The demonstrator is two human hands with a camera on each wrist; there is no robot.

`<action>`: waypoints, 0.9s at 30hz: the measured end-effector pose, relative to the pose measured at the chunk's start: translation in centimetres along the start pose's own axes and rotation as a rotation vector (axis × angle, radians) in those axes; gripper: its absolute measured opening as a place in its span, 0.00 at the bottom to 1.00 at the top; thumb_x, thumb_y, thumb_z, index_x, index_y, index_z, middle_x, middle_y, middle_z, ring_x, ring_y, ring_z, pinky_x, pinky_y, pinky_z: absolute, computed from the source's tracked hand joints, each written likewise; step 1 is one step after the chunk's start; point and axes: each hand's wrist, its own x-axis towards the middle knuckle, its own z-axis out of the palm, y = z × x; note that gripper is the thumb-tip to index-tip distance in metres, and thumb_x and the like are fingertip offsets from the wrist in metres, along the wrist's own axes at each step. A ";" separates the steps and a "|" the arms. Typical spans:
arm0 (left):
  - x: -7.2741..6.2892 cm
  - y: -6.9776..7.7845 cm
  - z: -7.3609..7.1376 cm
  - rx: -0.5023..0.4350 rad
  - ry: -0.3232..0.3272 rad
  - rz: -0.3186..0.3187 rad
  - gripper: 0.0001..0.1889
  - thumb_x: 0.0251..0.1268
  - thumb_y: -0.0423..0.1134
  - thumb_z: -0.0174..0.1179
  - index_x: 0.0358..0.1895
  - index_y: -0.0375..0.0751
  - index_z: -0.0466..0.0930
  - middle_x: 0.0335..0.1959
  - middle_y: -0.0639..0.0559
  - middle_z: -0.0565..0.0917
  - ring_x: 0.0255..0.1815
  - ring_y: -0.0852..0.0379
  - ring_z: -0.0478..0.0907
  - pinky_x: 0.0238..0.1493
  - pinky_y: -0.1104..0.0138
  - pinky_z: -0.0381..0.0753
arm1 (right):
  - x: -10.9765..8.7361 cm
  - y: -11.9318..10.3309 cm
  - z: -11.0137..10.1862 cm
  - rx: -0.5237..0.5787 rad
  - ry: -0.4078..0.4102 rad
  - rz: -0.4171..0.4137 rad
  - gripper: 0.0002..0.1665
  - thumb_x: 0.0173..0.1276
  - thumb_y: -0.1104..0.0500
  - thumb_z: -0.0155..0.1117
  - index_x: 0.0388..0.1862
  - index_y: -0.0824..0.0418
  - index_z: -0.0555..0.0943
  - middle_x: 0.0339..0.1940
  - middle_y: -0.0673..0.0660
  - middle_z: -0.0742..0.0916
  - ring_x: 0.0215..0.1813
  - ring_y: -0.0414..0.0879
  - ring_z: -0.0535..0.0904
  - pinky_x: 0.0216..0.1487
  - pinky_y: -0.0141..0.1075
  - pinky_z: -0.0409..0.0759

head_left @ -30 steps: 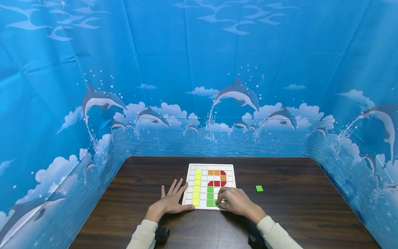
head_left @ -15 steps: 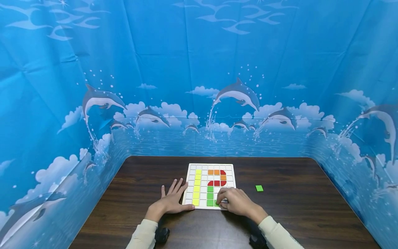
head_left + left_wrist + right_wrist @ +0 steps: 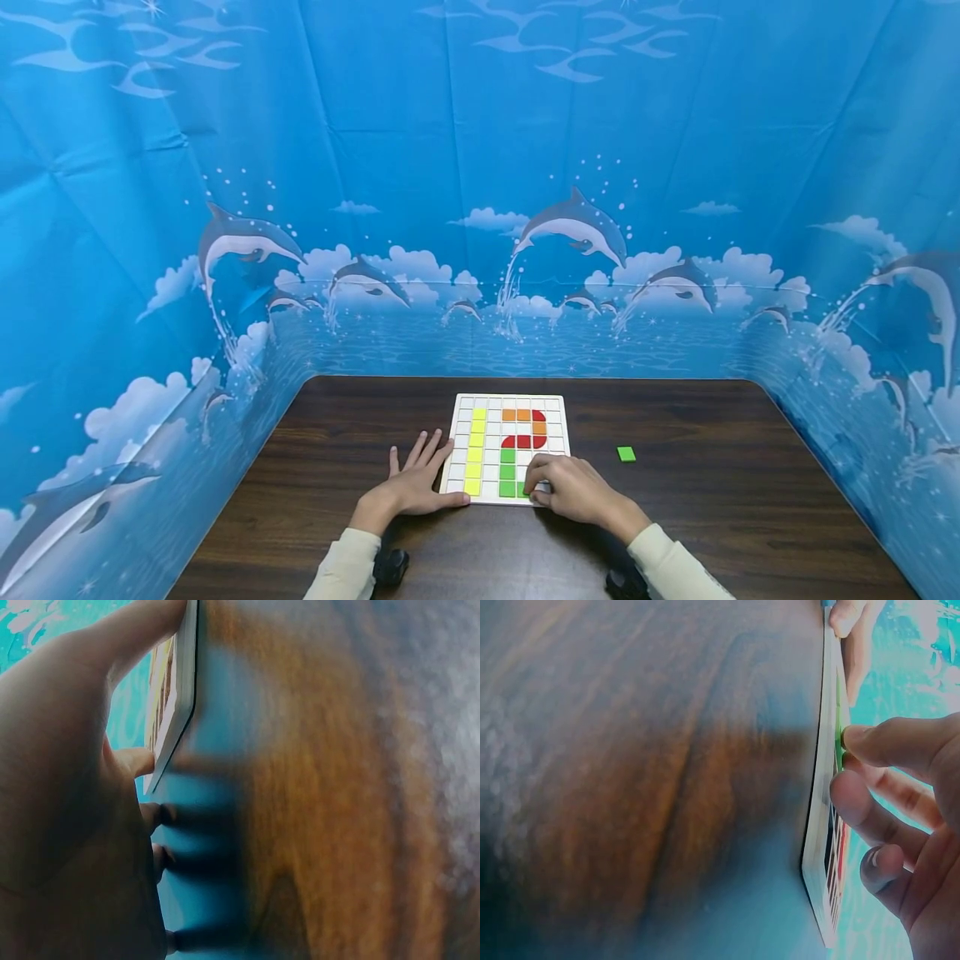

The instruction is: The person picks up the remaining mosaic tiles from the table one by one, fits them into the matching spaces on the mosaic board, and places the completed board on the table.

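Observation:
A white gridded board (image 3: pixel 491 458) lies on the table in the head view. A column of yellow tiles (image 3: pixel 475 454) fills its left part; orange tiles (image 3: pixel 516 415), red tiles (image 3: pixel 523 442) and a column of green tiles (image 3: pixel 507 468) form a shape to the right. My left hand (image 3: pixel 411 487) rests with fingers spread at the board's near left corner, thumb along the near edge. With thumb and fingers bent, my right hand (image 3: pixel 576 490) pinches a green tile (image 3: pixel 839 746) at the bottom row, beside the green column; the fingers partly hide it.
One loose green tile (image 3: pixel 626 454) lies on the dark wooden table (image 3: pixel 712 500), right of the board. A blue curtain (image 3: pixel 420 208) printed with dolphins surrounds the table at the back and sides. Dark devices (image 3: pixel 392 567) sit under both wrists.
The right hand and sleeve have shifted very slightly to the right, fingers still at the green tile. The left hand, board and loose tile look the same.

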 end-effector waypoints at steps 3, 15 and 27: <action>0.4 -0.4 0.3 0.012 0.008 -0.001 0.62 0.56 0.86 0.58 0.89 0.58 0.49 0.91 0.45 0.41 0.91 0.37 0.33 0.76 0.22 0.22 | 0.0 0.0 -0.1 -0.001 0.001 -0.002 0.08 0.70 0.59 0.75 0.35 0.44 0.93 0.44 0.38 0.89 0.42 0.32 0.83 0.43 0.37 0.84; -0.1 0.0 0.1 0.005 0.002 -0.011 0.62 0.56 0.84 0.60 0.89 0.55 0.50 0.91 0.44 0.43 0.91 0.37 0.34 0.77 0.23 0.22 | -0.5 0.2 -0.4 0.008 0.011 -0.006 0.08 0.71 0.60 0.74 0.36 0.45 0.93 0.44 0.39 0.89 0.41 0.32 0.81 0.40 0.34 0.82; 0.0 0.4 -0.2 0.018 -0.004 -0.040 0.61 0.57 0.82 0.62 0.88 0.52 0.52 0.91 0.44 0.45 0.91 0.38 0.36 0.79 0.25 0.24 | -1.6 1.6 -1.9 -0.020 0.102 -0.001 0.06 0.72 0.59 0.74 0.40 0.47 0.94 0.42 0.41 0.89 0.39 0.34 0.83 0.32 0.28 0.74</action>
